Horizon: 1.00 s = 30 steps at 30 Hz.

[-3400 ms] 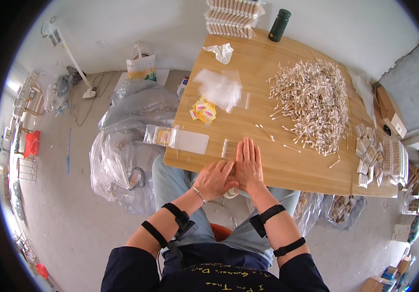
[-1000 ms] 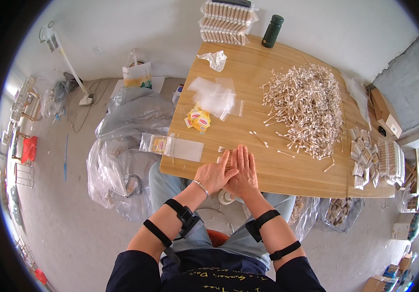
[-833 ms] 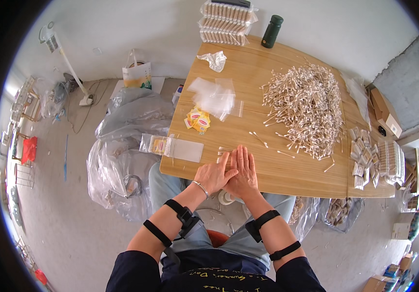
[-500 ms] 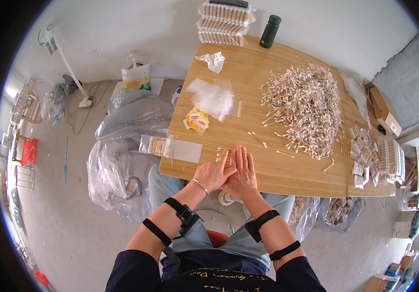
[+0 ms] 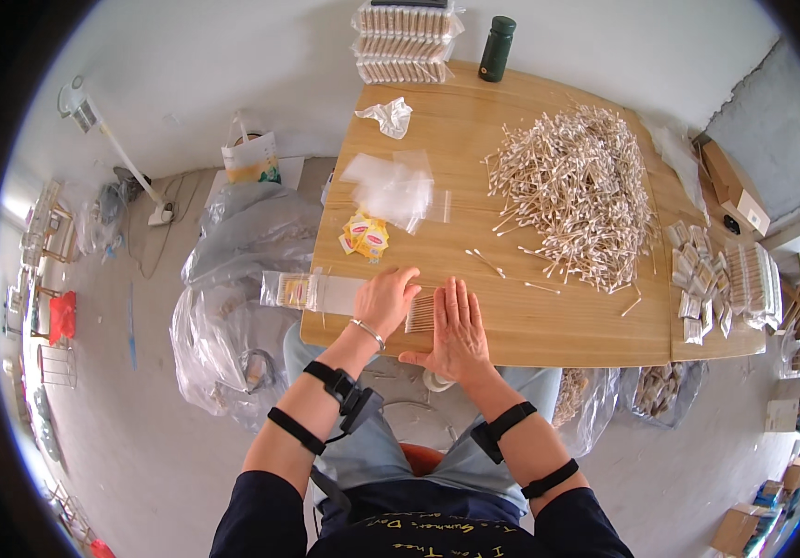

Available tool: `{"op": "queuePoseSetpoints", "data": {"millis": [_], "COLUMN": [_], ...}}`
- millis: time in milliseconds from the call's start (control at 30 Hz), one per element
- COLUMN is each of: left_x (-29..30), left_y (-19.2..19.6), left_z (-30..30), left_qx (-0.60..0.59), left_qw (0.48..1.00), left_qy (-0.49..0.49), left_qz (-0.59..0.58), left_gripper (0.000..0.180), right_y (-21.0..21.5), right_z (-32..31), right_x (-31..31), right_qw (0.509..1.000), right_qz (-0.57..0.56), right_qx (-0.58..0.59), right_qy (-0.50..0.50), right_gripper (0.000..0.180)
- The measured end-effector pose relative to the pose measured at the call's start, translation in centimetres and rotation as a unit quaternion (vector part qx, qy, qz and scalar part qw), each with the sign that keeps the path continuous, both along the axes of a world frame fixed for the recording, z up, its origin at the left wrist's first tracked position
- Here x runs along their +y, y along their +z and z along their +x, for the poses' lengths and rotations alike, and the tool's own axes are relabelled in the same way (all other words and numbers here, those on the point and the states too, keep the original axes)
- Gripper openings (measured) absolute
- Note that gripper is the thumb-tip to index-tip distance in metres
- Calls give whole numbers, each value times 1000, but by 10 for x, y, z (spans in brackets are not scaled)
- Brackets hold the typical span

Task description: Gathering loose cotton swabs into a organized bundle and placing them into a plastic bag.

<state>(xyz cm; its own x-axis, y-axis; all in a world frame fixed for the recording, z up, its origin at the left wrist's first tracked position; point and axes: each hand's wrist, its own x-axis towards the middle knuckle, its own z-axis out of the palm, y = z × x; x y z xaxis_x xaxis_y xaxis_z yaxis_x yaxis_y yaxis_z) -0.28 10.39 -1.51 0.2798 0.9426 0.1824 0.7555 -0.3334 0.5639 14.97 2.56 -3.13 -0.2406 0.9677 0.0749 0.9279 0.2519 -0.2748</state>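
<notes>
A small neat bundle of cotton swabs [image 5: 421,312] lies near the front edge of the wooden table [image 5: 549,325]. My left hand [image 5: 384,299] rests on the table just left of the bundle, fingers curled toward it. Flat on the table with straight fingers, my right hand [image 5: 457,325] presses against the bundle's right side. A big loose heap of cotton swabs [image 5: 579,195] lies farther back on the right. A long clear plastic sleeve [image 5: 312,291] lies at the table's left front corner.
Clear plastic bags [image 5: 393,186] and a small yellow packet [image 5: 366,233] lie left of centre. Packed swab bundles [image 5: 727,284] sit at the right end, stacked packs [image 5: 406,37] and a dark green bottle [image 5: 497,48] at the back. Big plastic sacks [image 5: 233,307] stand on the floor to the left.
Both hands have moved slightly apart and flattened around the small bundle of swabs; earlier they were pressed close together over it. The view has shifted a little.
</notes>
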Motion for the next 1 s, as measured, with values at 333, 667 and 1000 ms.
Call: {"op": "queuePoseSetpoints", "data": {"millis": [333,667,1000], "left_x": [-7,-59,-54], "left_y": [-31,-39,-38], "left_z": [10,12,13], "left_qx": [-264,-469,-520], "left_qw": [958,869,833], "left_qy": [13,-31,-12], "left_qz": [-114,-155,-189], "left_gripper": [28,56,60], "right_y": [0,-5,-2], "right_z": [-1,-3,-9], "right_x": [-3,-6,-16], "right_qw": [999,1000,998], "right_qz": [-27,-19,-28], "right_qx": [26,11,41], "right_qy": [-12,-19,-27], "right_gripper": [122,110,98]}}
